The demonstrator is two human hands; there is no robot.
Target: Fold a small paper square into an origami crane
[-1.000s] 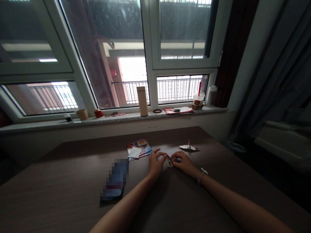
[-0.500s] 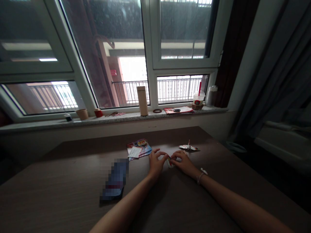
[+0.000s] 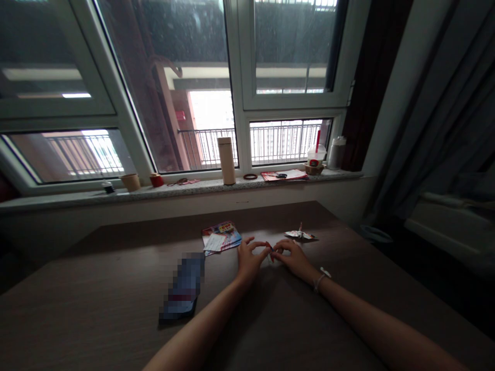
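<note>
- Left hand and right hand meet fingertip to fingertip over the dark wooden table, just past mid-table.
- Both pinch a small folded paper piece between thumb and fingers; only a red-and-white sliver shows between the fingertips, the rest is hidden by the fingers.
- Can't tell whether the piece rests on the table or is held just above it.
- Left hand's outer fingers are fanned upward, not on the paper. Right hand is curled over the piece, knuckles up.
- White bracelet on the right wrist.
- Folded paper crane sits on the table just beyond the right hand, not touched.
- Colourful printed leaflets lie flat beyond and left of the left hand, near but apart.
- Dark phone-like object (blurred out) lies on the table left of the left forearm.
- Window sill at the back: beige tumbler upright in the middle, lidded drink cup with red straw to the right, red leaflet with scissors between them, paper cup and small red pot to the left.
- Grey curtain hangs at the right edge.
</note>
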